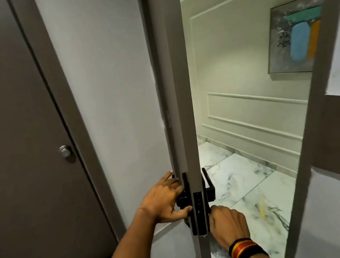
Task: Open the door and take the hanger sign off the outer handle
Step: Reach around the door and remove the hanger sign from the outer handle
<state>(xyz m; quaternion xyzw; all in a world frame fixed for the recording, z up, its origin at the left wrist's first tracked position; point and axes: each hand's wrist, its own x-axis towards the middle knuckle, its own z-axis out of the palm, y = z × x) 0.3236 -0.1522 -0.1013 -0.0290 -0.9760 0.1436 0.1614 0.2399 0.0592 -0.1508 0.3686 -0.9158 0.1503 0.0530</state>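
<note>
Two bare hands flank the grey door's edge [180, 105]: the left hand [163, 199] clasps the black inner lever handle [184, 199] to steady it, while the right hand [229, 222] closes below the black outer handle [208, 185], perhaps pinching the unseen hanger sign.

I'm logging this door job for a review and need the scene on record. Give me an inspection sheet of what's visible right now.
Surface: marble floor in the corridor, bare.
Job's things: door open, seen edge-on; black inner handle and outer handle; no hanger sign seen.
Clutter: nothing seen.
Grippers: left hand on the inner handle; right hand, with a striped wristband, fingers curled just below the outer handle, contents hidden.
Cables: nothing seen.
Surroundings: second door with a round knob at left; painting on the panelled corridor wall.
</note>
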